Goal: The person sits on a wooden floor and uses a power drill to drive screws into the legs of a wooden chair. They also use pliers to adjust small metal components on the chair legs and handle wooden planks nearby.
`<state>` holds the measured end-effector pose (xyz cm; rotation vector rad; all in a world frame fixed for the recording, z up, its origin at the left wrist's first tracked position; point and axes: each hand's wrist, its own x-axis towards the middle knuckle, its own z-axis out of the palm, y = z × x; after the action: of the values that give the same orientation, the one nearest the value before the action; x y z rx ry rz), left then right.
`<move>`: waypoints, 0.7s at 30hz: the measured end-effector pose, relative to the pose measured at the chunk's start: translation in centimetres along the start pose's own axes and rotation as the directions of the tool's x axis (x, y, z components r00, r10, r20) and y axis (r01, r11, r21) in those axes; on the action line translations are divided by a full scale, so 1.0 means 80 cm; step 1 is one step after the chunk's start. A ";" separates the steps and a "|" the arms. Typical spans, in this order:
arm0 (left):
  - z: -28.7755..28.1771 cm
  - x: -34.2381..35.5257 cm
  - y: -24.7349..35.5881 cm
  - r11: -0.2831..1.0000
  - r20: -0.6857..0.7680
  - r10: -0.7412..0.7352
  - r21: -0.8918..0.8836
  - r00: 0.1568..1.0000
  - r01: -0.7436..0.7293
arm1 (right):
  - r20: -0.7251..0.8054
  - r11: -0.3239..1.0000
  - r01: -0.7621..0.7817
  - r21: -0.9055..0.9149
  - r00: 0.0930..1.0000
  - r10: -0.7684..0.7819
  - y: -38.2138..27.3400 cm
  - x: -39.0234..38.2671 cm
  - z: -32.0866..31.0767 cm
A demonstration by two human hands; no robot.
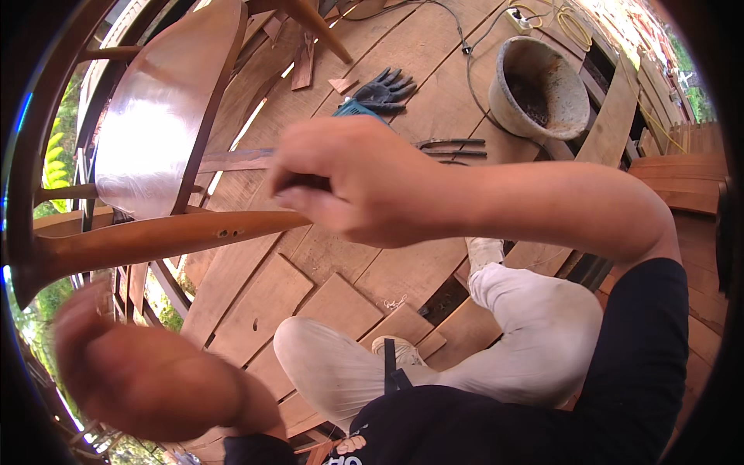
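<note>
A wooden chair lies tipped at the left, its glossy seat turned on edge and a turned leg with small holes stretching across below it. My right hand is over the end of that leg, fingers curled and thumb near them; whatever they may hold is hidden. My left hand, smeared by motion, is low at the left below the leg, its fingers unclear. Behind my right hand are a teal tool, partly covered, and a dark work glove.
A stained bucket, black cable, power strip and dark metal tool lie on the plank deck. Loose boards are stacked at the right. My bent legs occupy the lower middle.
</note>
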<state>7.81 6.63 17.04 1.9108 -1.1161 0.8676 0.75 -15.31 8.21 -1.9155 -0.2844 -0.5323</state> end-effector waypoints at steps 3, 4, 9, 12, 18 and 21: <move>0.120 -0.115 0.057 0.252 0.521 -0.596 -0.602 0.611 0.758 | 0.093 0.877 -0.360 0.319 0.932 0.349 0.015 -0.067 -0.029; 0.146 -0.145 0.064 0.086 0.585 -0.623 -0.608 0.519 0.789 | 0.160 0.705 -0.496 0.508 0.858 0.488 0.027 -0.086 -0.029; 0.215 -0.236 0.063 -0.321 0.794 -0.549 -0.490 0.262 0.811 | 0.127 0.473 -0.568 0.674 0.719 0.683 0.114 -0.176 0.009; 0.226 -0.266 0.055 -0.340 0.808 -0.567 -0.405 0.159 0.849 | 0.156 0.653 -0.622 0.433 0.765 0.625 0.150 -0.201 0.015; 0.236 -0.246 0.056 -0.311 0.797 -0.600 -0.305 0.063 0.900 | -0.153 0.418 -0.471 -0.777 0.786 0.600 0.347 -0.286 -0.076; 0.222 -0.249 0.043 -0.302 0.802 -0.597 -0.260 0.031 0.917 | 0.018 0.400 -0.375 -0.836 0.710 0.704 0.377 -0.303 -0.108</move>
<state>0.14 -1.77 -7.39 1.3568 0.0860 -0.8681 -9.37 -33.99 -25.29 -2.8116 0.4787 0.2733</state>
